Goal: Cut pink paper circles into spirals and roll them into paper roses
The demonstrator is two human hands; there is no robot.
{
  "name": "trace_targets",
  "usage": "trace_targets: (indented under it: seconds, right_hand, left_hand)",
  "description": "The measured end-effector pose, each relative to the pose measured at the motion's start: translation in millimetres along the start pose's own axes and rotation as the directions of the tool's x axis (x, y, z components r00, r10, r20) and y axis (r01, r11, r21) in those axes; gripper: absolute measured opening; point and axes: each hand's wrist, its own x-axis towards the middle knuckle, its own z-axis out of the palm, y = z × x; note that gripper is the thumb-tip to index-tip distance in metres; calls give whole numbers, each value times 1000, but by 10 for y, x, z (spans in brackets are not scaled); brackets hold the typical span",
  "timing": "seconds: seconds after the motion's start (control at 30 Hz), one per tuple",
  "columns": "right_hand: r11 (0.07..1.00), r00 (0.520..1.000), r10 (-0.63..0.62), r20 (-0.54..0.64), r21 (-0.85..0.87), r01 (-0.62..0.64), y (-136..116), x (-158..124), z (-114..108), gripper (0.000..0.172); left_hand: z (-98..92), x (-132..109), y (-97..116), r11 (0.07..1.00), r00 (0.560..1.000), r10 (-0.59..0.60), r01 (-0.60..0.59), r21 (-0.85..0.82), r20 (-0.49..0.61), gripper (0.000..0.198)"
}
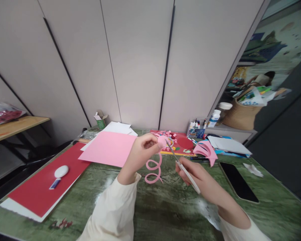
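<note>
My left hand (146, 147) pinches a small round of pink paper (162, 140) above the middle of the table. From it a narrow pink paper spiral (153, 170) dangles in loops. My right hand (194, 172) is closed around the white handle of a craft knife or scissors (189, 174); I cannot tell which. Its thin metal blade reaches up and left, its tip at the edge of the pink round. Behind my hands lies a red sheet (182, 142) with small pink, red and yellow pieces on it.
Pink paper (110, 147) and red paper (50, 177) lie left, with a white oval case (61, 171). On the right are pink paper scraps (207, 150), a phone (238, 180), a marker box (197, 129) and white sheets (228, 146). A wooden side table (20, 125) stands far left.
</note>
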Motion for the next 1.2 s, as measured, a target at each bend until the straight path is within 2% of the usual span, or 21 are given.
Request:
trace_targets:
  seconds: [0.23, 0.53, 0.83, 1.2]
  right_hand:
    - [1000, 1000, 8, 10, -28, -7, -16, 5, 0, 30]
    - [999, 999, 16, 36, -48, -15, -2, 23, -5, 26]
    - [998, 1000, -27, 4, 63, 27, 36, 15, 57, 23]
    - [999, 1000, -4, 9, 49, 3, 24, 4, 30, 24]
  left_hand:
    - [-18, 1, 22, 1000, 999, 13, -13, -2, -36, 14]
    - [-57, -8, 22, 999, 998, 38, -39, -11, -57, 14]
    - [22, -2, 10, 999, 999, 32, -32, -9, 11, 14]
    - [27, 12, 45, 999, 999, 40, -40, 21, 10, 13]
